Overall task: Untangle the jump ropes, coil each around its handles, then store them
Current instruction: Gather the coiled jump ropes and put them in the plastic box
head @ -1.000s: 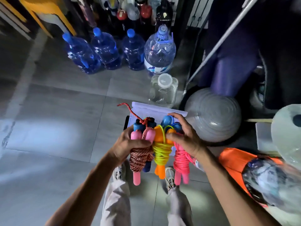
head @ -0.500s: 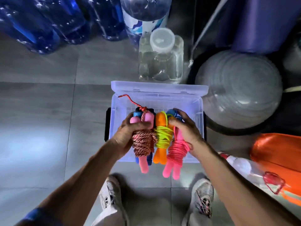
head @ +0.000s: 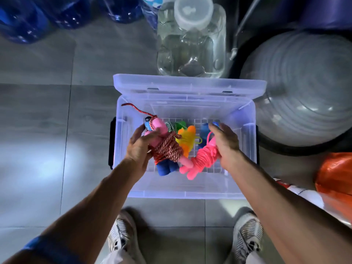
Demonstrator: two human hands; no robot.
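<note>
Two hands inside clear storage box (head: 122, 149) on floor: left hand (head: 138, 147) gripping red-white coiled jump rope (head: 167, 148), right hand (head: 225, 142) clasping pink coiled jump rope (head: 204, 159); orange bundle (head: 187, 140) between, over box interior.

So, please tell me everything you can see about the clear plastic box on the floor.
The clear plastic box looks translucent, rectangular, with a gridded bottom and dark side handles. It stands on the grey tiled floor, its lid open at the far side. The left hand and right hand hold coiled jump ropes inside it.
</note>
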